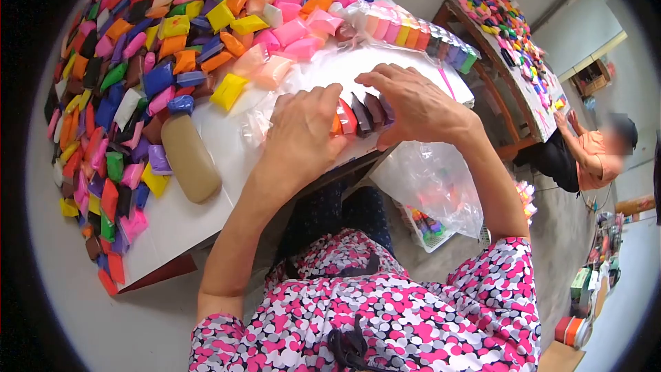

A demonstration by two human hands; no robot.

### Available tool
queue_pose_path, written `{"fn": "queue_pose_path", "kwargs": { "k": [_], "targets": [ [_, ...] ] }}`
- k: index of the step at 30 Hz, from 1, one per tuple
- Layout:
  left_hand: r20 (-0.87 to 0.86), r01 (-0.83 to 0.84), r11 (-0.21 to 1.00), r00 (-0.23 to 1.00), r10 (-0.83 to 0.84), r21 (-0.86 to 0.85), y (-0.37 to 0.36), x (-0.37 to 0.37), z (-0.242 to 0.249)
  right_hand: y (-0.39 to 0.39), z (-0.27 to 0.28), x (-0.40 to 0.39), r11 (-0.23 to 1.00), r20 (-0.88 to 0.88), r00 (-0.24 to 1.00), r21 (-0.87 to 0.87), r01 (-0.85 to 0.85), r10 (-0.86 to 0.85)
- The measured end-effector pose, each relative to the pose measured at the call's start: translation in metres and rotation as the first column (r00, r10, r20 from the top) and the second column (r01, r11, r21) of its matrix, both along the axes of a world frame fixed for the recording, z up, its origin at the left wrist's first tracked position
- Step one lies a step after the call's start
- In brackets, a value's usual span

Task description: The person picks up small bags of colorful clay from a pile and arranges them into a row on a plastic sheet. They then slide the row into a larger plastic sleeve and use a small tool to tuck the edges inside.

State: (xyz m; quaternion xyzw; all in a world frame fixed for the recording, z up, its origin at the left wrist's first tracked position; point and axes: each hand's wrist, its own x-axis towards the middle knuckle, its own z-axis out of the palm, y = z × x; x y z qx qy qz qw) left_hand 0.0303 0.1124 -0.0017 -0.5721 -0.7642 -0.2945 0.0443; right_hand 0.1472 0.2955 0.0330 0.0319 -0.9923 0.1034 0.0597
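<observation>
Between my hands a short row of coloured packets (348, 118), like wrapped modelling clay, stands on edge near the table's front edge. Orange and red ones are on the left, dark brown ones on the right. My left hand (303, 131) is curled around the left end of the row, hiding part of it. My right hand (421, 107) cups the right end with bent fingers and thumb. Crumpled transparent film (256, 124) lies beside my left hand. Behind my hands, a longer row of packets in a transparent bag (413, 33) lies on the white table (165, 234).
A large heap of loose packets (162, 34) covers the table's left and back. A tan oblong block (191, 158) lies left of my left arm. A transparent plastic bag (437, 182) hangs below the edge, over a white basket (432, 240). Another person (597, 155) sits at a second table (520, 76).
</observation>
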Motion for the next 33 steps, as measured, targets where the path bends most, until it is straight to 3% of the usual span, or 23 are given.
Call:
{"fn": "queue_pose_path", "kwargs": {
  "k": [2,7,10,13,16,20,21,24,28,29,32,33],
  "targets": [
    [-0.135,0.026,0.994,0.991,-0.012,0.106,0.003,0.005,-0.002,0.001,0.000,0.002,0.998,0.023,0.999,0.051,0.028,-0.030],
    [-0.004,0.067,0.998,0.998,-0.067,-0.022,0.021,0.007,0.002,0.006,-0.008,-0.008,0.998,0.131,0.991,0.044,0.034,-0.039],
    [0.100,0.080,0.993,0.992,-0.071,-0.086,0.022,0.005,0.007,0.005,-0.009,-0.002,0.999,0.032,0.999,0.016,0.031,-0.032],
    [0.104,0.106,0.993,0.989,-0.101,-0.048,0.022,0.003,0.004,0.001,0.007,0.021,0.999,-0.264,0.964,0.029,0.022,-0.014],
    [0.078,0.125,0.992,0.989,-0.126,0.022,0.027,0.006,0.003,0.004,0.023,0.049,0.987,-0.217,0.966,-0.110,0.120,-0.142],
    [0.087,0.186,0.981,0.978,-0.190,0.054,0.039,0.008,0.006,0.011,0.002,0.072,0.934,-0.307,0.883,-0.161,0.320,-0.356],
    [0.134,0.188,0.982,0.973,-0.189,0.020,0.045,0.008,0.008,0.010,-0.005,0.073,0.934,-0.415,0.839,-0.211,0.287,-0.351],
    [0.216,0.205,0.978,0.956,-0.197,-0.019,0.056,0.009,0.009,0.002,-0.024,0.077,0.791,-0.339,0.741,-0.452,0.413,-0.580],
    [0.202,0.238,0.969,0.948,-0.247,0.066,0.063,0.012,-0.003,0.001,-0.045,0.075,0.766,-0.395,0.684,-0.508,0.394,-0.613],
    [0.208,0.244,0.967,0.944,-0.255,0.078,0.063,0.013,-0.004,0.004,-0.046,0.077,0.769,-0.338,0.724,-0.492,0.409,-0.602],
    [0.234,0.233,0.972,0.944,-0.234,0.032,0.061,0.011,0.000,0.014,-0.046,0.070,0.850,-0.386,0.799,-0.450,0.273,-0.461],
    [0.211,0.245,0.969,0.945,-0.248,0.042,0.059,0.012,0.003,0.024,-0.053,0.071,0.824,-0.254,0.863,-0.499,0.269,-0.436]
  ]
}}
